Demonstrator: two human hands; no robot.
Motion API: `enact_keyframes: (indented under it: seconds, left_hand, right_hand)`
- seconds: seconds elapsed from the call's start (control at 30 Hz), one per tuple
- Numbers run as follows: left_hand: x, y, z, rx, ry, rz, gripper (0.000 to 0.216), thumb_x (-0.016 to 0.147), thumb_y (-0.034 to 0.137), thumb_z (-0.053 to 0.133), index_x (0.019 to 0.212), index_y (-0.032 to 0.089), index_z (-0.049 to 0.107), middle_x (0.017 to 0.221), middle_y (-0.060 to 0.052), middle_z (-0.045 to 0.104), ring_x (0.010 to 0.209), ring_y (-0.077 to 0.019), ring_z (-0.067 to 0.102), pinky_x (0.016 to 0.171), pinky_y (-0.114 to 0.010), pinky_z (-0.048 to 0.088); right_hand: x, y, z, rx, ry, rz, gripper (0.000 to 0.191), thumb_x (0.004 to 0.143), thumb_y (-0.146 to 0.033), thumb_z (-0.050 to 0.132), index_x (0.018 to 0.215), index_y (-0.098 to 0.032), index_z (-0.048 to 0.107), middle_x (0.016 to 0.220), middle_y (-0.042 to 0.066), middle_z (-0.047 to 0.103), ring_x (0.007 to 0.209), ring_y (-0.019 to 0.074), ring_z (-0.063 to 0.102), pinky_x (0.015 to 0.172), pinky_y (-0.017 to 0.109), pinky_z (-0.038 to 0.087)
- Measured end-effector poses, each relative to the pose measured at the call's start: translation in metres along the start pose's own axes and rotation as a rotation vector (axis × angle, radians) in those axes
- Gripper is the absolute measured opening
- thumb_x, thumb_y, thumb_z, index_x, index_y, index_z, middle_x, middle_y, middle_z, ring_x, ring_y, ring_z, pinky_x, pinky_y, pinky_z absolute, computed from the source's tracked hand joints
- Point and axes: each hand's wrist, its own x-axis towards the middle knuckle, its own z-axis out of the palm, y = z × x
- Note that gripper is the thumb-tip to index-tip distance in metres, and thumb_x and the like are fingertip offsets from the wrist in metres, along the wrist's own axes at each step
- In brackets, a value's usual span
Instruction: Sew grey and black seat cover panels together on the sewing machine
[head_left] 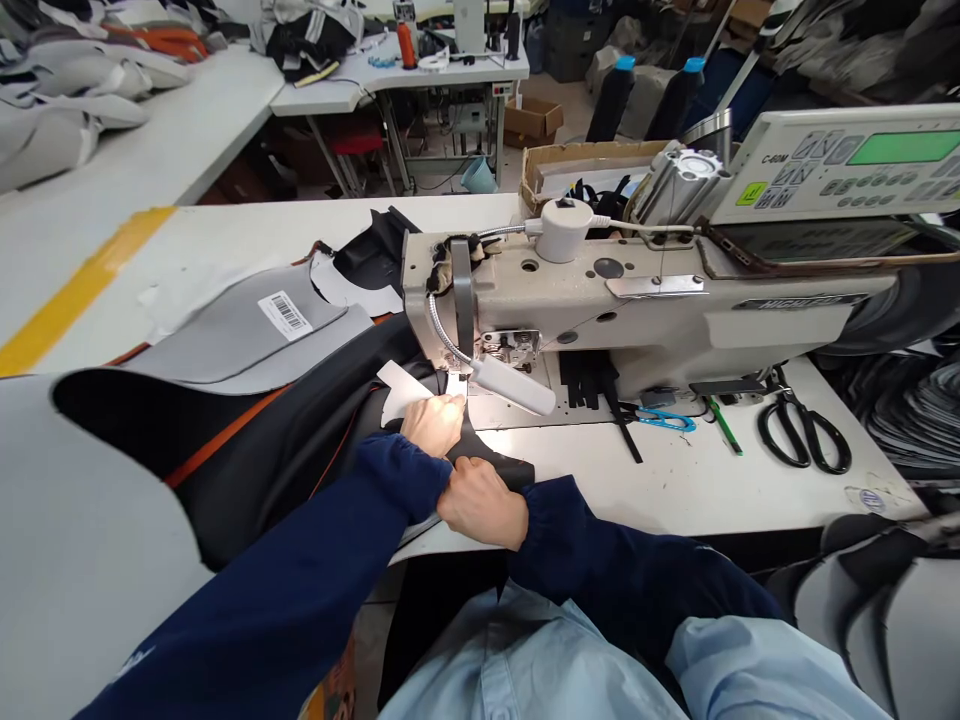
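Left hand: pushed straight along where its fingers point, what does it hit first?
Probably the presser foot under the sewing machine head: the left hand rests on the black fabric, aimed right at it. Depth is hard to judge.

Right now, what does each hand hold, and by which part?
The right hand grips the black fabric by its bunched near edge. The left hand rests on the same fabric by the sewing machine; whether it pinches cannot be told.

I get one view, from the head, looking forward and down across the desk (675,480). It sits close, the sleeves (300,600) filling the lower frame.
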Motion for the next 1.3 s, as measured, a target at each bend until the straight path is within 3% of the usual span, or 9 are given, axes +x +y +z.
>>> enact_keyframes:
  seconds: [0.37,0.53,0.6,0.67,0.73,0.8,0.93,1.1,1.3]
  left_hand:
    - [0.006,-0.001,-0.002,-0.085,-0.012,0.03,0.034,0.091,0.02,0.037,0.109,0.014,0.066,0.111,-0.011,0.066,0.095,-0.0232,0.064,0.084,-0.034,0.05]
    - [0.001,-0.014,-0.015,-0.095,-0.041,0.095,0.039,0.08,0.013,0.045,0.115,0.016,0.062,0.111,-0.009,0.065,0.096,-0.0206,0.063,0.086,-0.03,0.049]
    - [-0.01,-0.017,-0.017,-0.081,-0.061,0.132,0.041,0.079,0.012,0.045,0.116,0.016,0.062,0.109,-0.009,0.065,0.097,-0.0219,0.062,0.085,-0.03,0.05]
    - [-0.021,-0.016,-0.017,-0.066,-0.095,0.172,0.039,0.08,0.012,0.043,0.114,0.015,0.063,0.108,-0.01,0.064,0.098,-0.0228,0.062,0.085,-0.031,0.049]
    - [-0.031,-0.011,-0.016,-0.058,-0.137,0.19,0.038,0.083,0.011,0.039,0.11,0.015,0.064,0.107,-0.011,0.064,0.096,-0.0227,0.062,0.083,-0.032,0.049]
    - [-0.035,-0.007,-0.014,-0.049,-0.17,0.181,0.037,0.084,0.01,0.037,0.106,0.014,0.066,0.104,-0.012,0.063,0.09,-0.0225,0.063,0.079,-0.032,0.049]
    - [-0.033,-0.002,-0.013,-0.015,-0.185,0.16,0.037,0.084,0.012,0.036,0.102,0.014,0.068,0.1,-0.013,0.063,0.083,-0.023,0.063,0.072,-0.033,0.048]
    - [-0.028,-0.001,-0.012,0.027,-0.167,0.124,0.037,0.086,0.013,0.034,0.101,0.014,0.067,0.102,-0.013,0.062,0.083,-0.0246,0.064,0.072,-0.035,0.05]
    - [-0.024,0.011,-0.017,0.067,-0.172,0.099,0.03,0.082,0.009,0.042,0.098,0.011,0.066,0.104,-0.016,0.061,0.083,-0.0263,0.066,0.068,-0.034,0.053]
  right_hand:
    - [0.007,0.019,0.008,-0.056,0.1,0.067,0.022,0.088,-0.013,0.046,0.089,-0.01,0.069,0.089,0.016,0.065,0.082,0.0266,0.061,0.06,0.034,0.043]
    - [0.003,0.032,-0.008,-0.021,0.106,0.113,0.028,0.088,-0.011,0.043,0.107,-0.009,0.062,0.105,0.015,0.064,0.086,0.0241,0.061,0.065,0.034,0.044]
    - [-0.006,0.037,-0.018,0.072,0.062,0.001,0.029,0.086,-0.018,0.052,0.112,-0.011,0.06,0.108,0.012,0.065,0.089,0.0233,0.06,0.07,0.035,0.045]
    - [-0.019,0.041,-0.025,0.187,-0.031,-0.222,0.031,0.084,-0.025,0.06,0.113,-0.014,0.061,0.112,0.008,0.066,0.099,0.0224,0.058,0.082,0.036,0.044]
    - [-0.03,0.044,-0.026,0.255,-0.111,-0.425,0.032,0.086,-0.025,0.06,0.117,-0.016,0.06,0.124,0.006,0.062,0.117,0.0217,0.052,0.098,0.04,0.038]
    - [-0.036,0.046,-0.022,0.254,-0.141,-0.503,0.038,0.088,-0.019,0.056,0.126,-0.016,0.055,0.138,0.006,0.051,0.132,0.0223,0.038,0.109,0.047,0.026]
    - [-0.035,0.046,-0.005,0.185,-0.139,-0.482,0.046,0.091,-0.016,0.048,0.137,-0.018,0.046,0.146,0.005,0.041,0.141,0.0247,0.022,0.113,0.055,0.015]
    - [-0.028,0.043,0.005,0.106,-0.058,-0.44,0.048,0.093,-0.02,0.044,0.141,-0.016,0.04,0.149,0.007,0.037,0.141,0.0255,0.022,0.114,0.056,0.012]
    - [-0.016,0.033,0.002,0.01,0.014,-0.367,0.033,0.09,-0.027,0.051,0.119,-0.013,0.06,0.124,0.012,0.061,0.123,0.0294,0.044,0.11,0.055,0.022]
